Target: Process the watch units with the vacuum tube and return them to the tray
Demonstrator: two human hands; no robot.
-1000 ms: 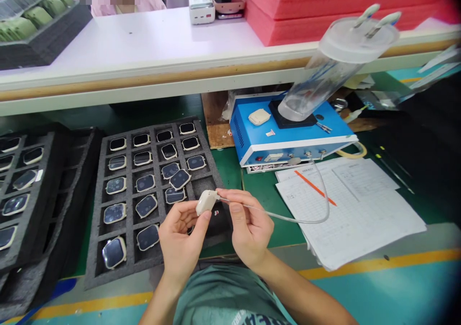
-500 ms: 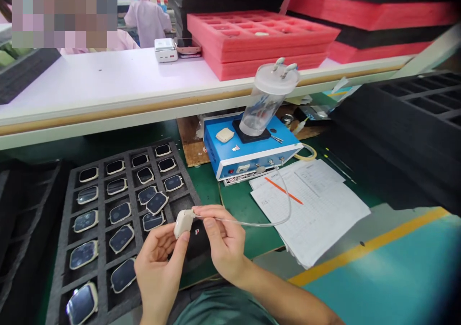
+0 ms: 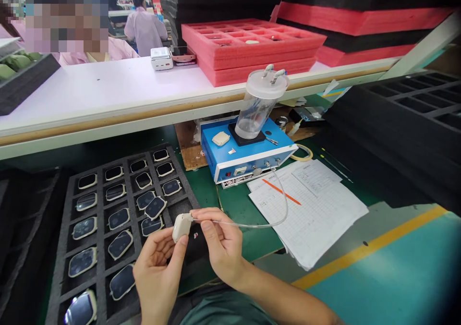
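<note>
Between the thumb and fingers of my left hand (image 3: 160, 265) is a cream watch case (image 3: 181, 227), tilted on edge above the tray. My right hand (image 3: 224, 243) is closed around the end of a clear thin tube (image 3: 259, 226), whose tip meets the upper right edge of the case. From there the tube curves back to the front of a blue box-shaped machine (image 3: 248, 154). On top of the machine stand a clear cylinder (image 3: 256, 106) with liquid at its bottom and another cream case (image 3: 221, 138). Left of my hands, a dark foam tray (image 3: 103, 238) holds several watch cases with dark screens.
Printed sheets (image 3: 309, 219) with an orange strip (image 3: 281, 192) lie at the right. A white shelf (image 3: 90, 92) crosses above the bench, bearing red foam trays (image 3: 252, 51) and a white device (image 3: 162, 59). Black foam trays (image 3: 396, 118) are stacked at right. People in pink sit beyond.
The camera view has shifted slightly, so the shelf and machine appear a little lower and further left. Both hands keep the same hold on the watch case and tube.
</note>
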